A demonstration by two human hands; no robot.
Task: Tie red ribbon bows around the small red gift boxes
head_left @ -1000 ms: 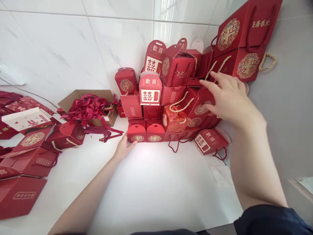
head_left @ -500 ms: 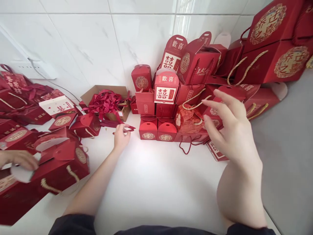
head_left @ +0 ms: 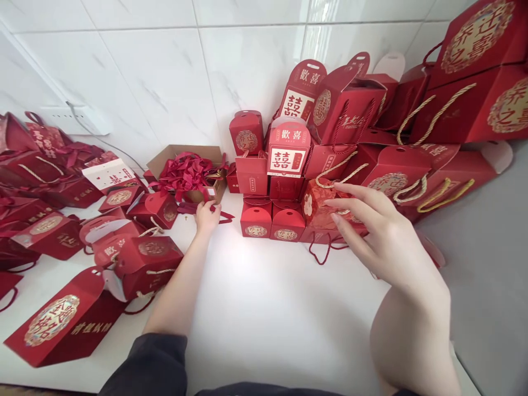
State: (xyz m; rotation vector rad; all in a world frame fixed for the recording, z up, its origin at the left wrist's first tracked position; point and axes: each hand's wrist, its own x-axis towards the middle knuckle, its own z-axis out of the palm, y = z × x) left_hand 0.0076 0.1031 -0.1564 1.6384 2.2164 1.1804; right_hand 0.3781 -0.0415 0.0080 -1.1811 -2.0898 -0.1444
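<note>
My left hand (head_left: 207,218) is at the front of an open cardboard box (head_left: 161,160) filled with tangled dark red ribbons (head_left: 192,173). Its fingers are curled on a dark red ribbon (head_left: 226,218) lying on the table; the hold is partly hidden. My right hand (head_left: 383,236) is open, fingers apart, over a patterned red gift box (head_left: 319,201) with a white flower and cream rope handles. I cannot tell whether its fingertips touch that box. Two small red boxes (head_left: 256,224) with gold medallions stand to its left.
Stacked red gift boxes (head_left: 346,115) with rope handles line the tiled wall at the right. More red boxes (head_left: 51,234) crowd the left side, and a large one (head_left: 70,319) sits at the front left. A socket strip (head_left: 78,118) and cable are behind them.
My right hand has lowered and come nearer the patterned box. Another person's hand and the large box it touched at the left are gone from view. My left hand remains by the ribbon.
</note>
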